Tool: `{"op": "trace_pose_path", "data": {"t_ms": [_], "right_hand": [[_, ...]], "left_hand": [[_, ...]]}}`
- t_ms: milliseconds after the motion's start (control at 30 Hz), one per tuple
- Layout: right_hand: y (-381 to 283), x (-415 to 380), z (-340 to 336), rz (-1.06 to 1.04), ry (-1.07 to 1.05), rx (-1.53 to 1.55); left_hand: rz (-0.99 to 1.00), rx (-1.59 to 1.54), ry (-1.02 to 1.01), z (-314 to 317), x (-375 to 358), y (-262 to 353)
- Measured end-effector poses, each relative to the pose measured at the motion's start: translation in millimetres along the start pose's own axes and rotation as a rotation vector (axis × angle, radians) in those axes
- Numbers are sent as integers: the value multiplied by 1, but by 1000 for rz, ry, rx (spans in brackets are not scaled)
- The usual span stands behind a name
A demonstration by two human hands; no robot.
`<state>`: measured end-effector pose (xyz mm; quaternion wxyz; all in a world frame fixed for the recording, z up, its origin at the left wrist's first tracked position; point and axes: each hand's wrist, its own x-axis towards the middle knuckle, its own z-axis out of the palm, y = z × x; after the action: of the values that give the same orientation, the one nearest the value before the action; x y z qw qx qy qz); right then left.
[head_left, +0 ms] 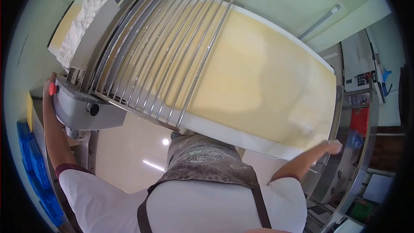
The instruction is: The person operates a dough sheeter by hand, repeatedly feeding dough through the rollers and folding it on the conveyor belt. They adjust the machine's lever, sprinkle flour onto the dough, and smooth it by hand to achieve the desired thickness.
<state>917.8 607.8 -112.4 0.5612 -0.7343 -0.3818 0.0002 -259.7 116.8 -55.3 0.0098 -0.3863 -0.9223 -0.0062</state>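
Observation:
A wide sheet of pale yellow dough [258, 73] lies flat on the white conveyor belt [211, 125] of a dough sheeter. Its left part runs beneath the metal bar guard [189, 64]. My left hand [51, 81] is at the far side of the sheeter's grey control housing [92, 108], close to the red button [53, 88]; its fingers are mostly hidden. Beyond the near right corner of the belt, my right hand [333, 146] looks curled closed, with a whitish dusting and nothing visible in it.
White flour fills a tray [97, 34] on top of the sheeter. Blue plastic bundles [36, 170] are at the left. Metal shelving [371, 146] with a red item [359, 121] stands on the right. A tiled floor [129, 151] shows below the machine.

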Motion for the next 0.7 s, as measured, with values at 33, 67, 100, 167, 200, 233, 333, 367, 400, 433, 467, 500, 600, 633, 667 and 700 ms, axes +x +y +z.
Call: {"op": "trace_pose_path", "data": {"t_ms": [33,67,100,167,200,233,333,367,400,433,467,500,600,633,667,700], "right_hand": [[-12,-34,15,4,-110,-280],[-23,-79,32,-15,-288,-575],[-34,-126,42,-36,-513,-769],[-15,-146,53,-18,-711,-625],[13,-132,56,4,-700,-429],[43,-117,59,22,-693,-240],[54,-93,129,-470,-442,-840],[19,-110,165,-414,-439,-932],[-2,-125,198,-472,-501,-882],[-31,-153,226,-466,-584,-758],[-74,-194,245,-510,-710,-658],[-86,-240,266,-621,-809,-437],[-174,-387,211,-934,-1174,-89],[-202,-407,190,-937,-1337,-105],[-193,-401,190,-916,-1282,-119],[-184,-397,193,-889,-1226,-132]], "left_hand": [[-32,-45,-19,2,0,-3],[-65,-92,-36,-2,2,1],[-109,-160,-53,-2,4,-3],[-196,-289,-87,1,0,-4],[-236,-354,-103,1,1,-7],[-271,-416,-115,1,3,-8],[-342,-584,-139,5,3,-8],[-361,-633,-142,6,1,-11],[-384,-682,-147,8,-2,-12],[-408,-723,-156,8,-5,-15],[-425,-762,-164,10,-7,-17],[-443,-793,-174,10,-6,-17],[-475,-879,-184,10,2,-17],[-486,-901,-193,9,1,-18],[-498,-916,-199,9,1,-17],[-505,-935,-202,8,5,-15]]}}
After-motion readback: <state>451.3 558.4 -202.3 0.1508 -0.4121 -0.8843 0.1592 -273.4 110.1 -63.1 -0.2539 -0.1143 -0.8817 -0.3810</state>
